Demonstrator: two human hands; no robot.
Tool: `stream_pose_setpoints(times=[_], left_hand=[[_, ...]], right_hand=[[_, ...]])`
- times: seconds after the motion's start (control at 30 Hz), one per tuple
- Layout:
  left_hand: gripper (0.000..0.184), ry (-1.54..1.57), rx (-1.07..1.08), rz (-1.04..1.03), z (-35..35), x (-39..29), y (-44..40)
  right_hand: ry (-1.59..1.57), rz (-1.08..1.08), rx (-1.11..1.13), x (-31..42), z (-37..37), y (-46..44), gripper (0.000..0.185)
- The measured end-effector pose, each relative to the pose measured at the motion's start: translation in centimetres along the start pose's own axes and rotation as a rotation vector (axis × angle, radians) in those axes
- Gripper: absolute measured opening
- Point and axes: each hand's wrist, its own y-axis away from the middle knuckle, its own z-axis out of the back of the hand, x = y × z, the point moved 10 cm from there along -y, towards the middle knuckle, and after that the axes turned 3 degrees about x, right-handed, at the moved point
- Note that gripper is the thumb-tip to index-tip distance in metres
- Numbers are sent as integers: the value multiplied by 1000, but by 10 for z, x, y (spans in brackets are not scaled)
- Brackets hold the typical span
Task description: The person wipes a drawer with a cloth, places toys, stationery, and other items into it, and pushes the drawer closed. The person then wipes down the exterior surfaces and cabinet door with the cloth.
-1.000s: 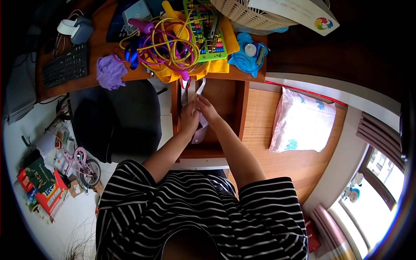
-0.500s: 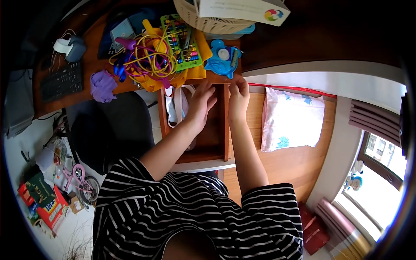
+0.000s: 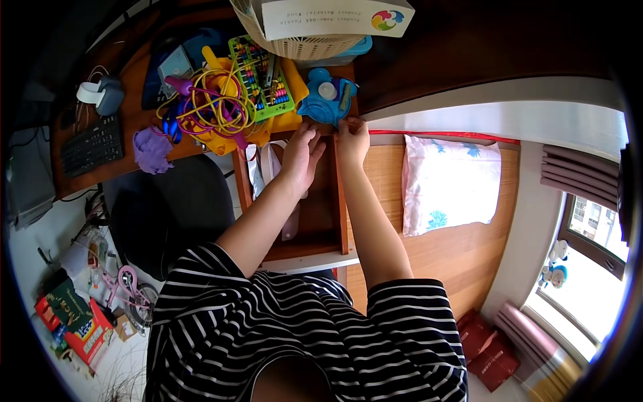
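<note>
My left hand [image 3: 301, 159] is over the open wooden drawer [image 3: 321, 231], its fingers apart and holding nothing. At the desk's front edge my right hand [image 3: 353, 142] has its fingers bent and drawn together; whatever may be between the tips is hidden. Those tips are right beside the lower corner of a blue animal-shaped plastic case [image 3: 326, 97], and I cannot tell if they touch it. The case lies on the desk corner with a white round part on top. Inside the drawer, a white strap [image 3: 271, 167] and pale items lie along the left side.
Left of the case are a green bead abacus [image 3: 274, 100], tangled yellow cords [image 3: 224, 100], a purple cloth [image 3: 153, 149] and a keyboard [image 3: 94, 146]. A woven basket [image 3: 308, 48] holds a white box [image 3: 335, 20]. A black chair [image 3: 167, 208] stands left; a pillow [image 3: 450, 184] lies right.
The view has shifted, so the desk items sit further left. My right hand's fingers have drawn closer together at the desk edge by the blue case. My left hand stays over the drawer.
</note>
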Motion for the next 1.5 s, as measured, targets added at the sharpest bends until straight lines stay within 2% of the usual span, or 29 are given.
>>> stream_pose_setpoints(times=[0.23, 0.33, 0.63, 0.77, 1.03, 1.2, 1.3, 1.37, 1.5], left_hand=[[46, -47, 18, 18, 14, 6, 6], [45, -63, -11, 50, 32, 13, 13], [37, -334, 29, 31, 68, 22, 41], [30, -412, 43, 15, 90, 38, 51], [19, -469, -148, 54, 143, 49, 66], [19, -467, -220, 43, 178, 43, 41], [21, -387, -286, 95, 189, 45, 18], [19, -419, -328, 114, 196, 46, 1], [21, -574, -344, 168, 208, 46, -23]], right_hand=[[113, 89, 6, 9, 11, 8, 18], [-69, -85, 57, 0, 17, 27, 16], [-246, -145, 86, -45, 36, 76, 15], [-225, -142, 132, -66, 48, 100, 19], [-46, -203, 195, -96, 38, 131, 20], [-5, -121, 174, -123, 1, 116, 17], [212, 24, 118, -137, -18, 94, 16], [405, 67, 4, -107, -18, 93, 18], [388, -88, -10, -125, -28, 82, 22]])
